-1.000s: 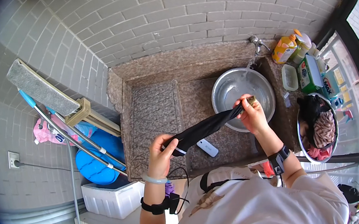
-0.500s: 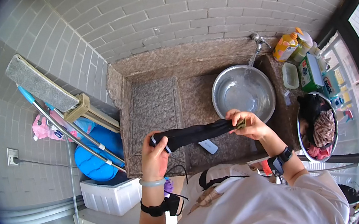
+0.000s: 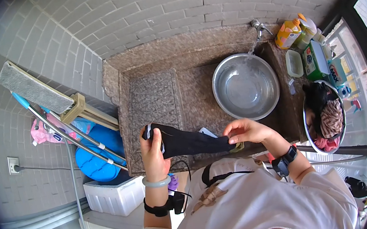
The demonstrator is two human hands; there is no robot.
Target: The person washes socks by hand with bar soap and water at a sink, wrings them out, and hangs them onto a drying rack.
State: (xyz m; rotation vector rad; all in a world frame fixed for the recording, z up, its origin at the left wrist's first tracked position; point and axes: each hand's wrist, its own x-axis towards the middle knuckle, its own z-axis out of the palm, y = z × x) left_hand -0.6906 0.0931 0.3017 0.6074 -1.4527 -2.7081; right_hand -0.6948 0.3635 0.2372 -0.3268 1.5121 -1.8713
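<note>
A dark cloth (image 3: 191, 142) is stretched between my two hands above the front of the stone sink (image 3: 151, 95). My left hand (image 3: 153, 150) grips its wider end, which has a white edge. At the narrower end, my right hand (image 3: 244, 132) pinches the fabric, and a bit of olive-green material hangs below the fingers. Partly hidden behind the cloth lies a white object (image 3: 207, 132). Beyond my right hand, a metal basin (image 3: 245, 88) stands in the sink, with water running into it from the tap (image 3: 260, 29).
Bottles (image 3: 288, 34), a clear container (image 3: 294, 63) and a green box (image 3: 315, 61) line the right ledge. Beside them is a bowl of clothes (image 3: 330, 120). A mop (image 3: 35, 86), blue lids (image 3: 99, 159) and a white foam box (image 3: 116, 196) are at the left.
The cloth's left end has risen while its right end has come down toward me with my right hand. My left hand has shifted slightly left. The whole view has moved a little.
</note>
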